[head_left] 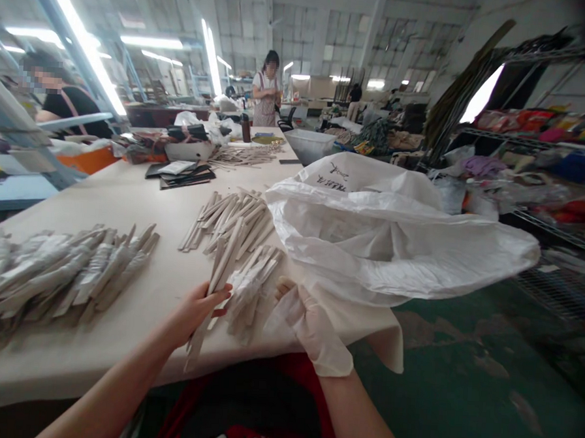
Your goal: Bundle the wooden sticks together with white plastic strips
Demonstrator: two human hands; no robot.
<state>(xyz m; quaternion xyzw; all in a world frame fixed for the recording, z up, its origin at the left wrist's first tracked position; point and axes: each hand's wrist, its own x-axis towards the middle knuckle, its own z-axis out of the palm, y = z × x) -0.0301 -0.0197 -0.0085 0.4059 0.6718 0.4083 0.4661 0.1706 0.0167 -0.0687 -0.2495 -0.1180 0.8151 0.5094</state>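
Observation:
My bare left hand [200, 309] is wrapped round a small bunch of long, flat beige strips [229, 255], held tilted above the table edge. In a pale glove, my right hand [314, 325] has its fingers curled on a piece of thin translucent plastic film [287, 313]. Between the hands lie strips wrapped in white film [254, 282]. Behind them is a pile of loose beige strips [233, 219]. On the left sits a larger heap of film-wrapped strip bundles [69, 266].
A big open white woven sack [394, 244] lies over the table's right side. Black flat pieces [184, 174] rest farther back on the table [141, 204]. A wire shelf [557, 226] with bagged goods stands right. A person in an apron [266, 93] stands beyond; another person [73, 106] is left.

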